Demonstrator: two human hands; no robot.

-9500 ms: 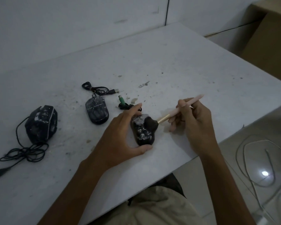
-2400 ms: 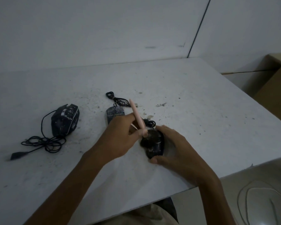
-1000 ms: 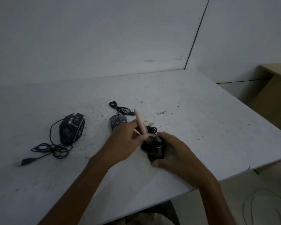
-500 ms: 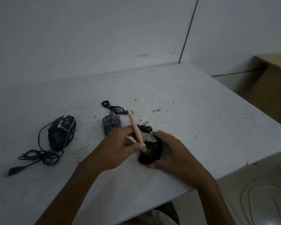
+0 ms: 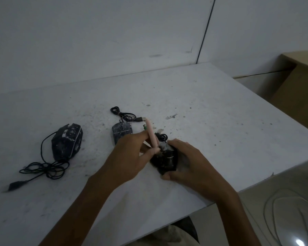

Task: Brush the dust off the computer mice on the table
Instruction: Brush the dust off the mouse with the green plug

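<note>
Three dusty black wired mice are on the grey table [image 5: 212, 107]. My right hand [image 5: 188, 166] grips the nearest mouse [image 5: 165, 161] from its right side, fingers curled over its front and thumb under its rear. My left hand [image 5: 130, 157] pinches a brush with a pink handle [image 5: 151, 137], the handle pointing up and away. Its dark bristles rest on the left top of that mouse and are partly hidden by my fingers. A second mouse [image 5: 121, 133] lies just behind my left hand. The third mouse [image 5: 67, 142] lies further left.
Coiled cables lie by the mice: one bundle [image 5: 44, 169] in front of the left mouse, one with a USB plug [image 5: 125, 115] behind the middle mouse. A cardboard box [image 5: 295, 89] stands off the table's right side. A white cable [image 5: 292, 210] loops on the floor at lower right.
9.5 s ago my right hand held the brush and my left hand held the mouse; the hands have since swapped. In the last second the brush shifted slightly over the mouse and the view moved.
</note>
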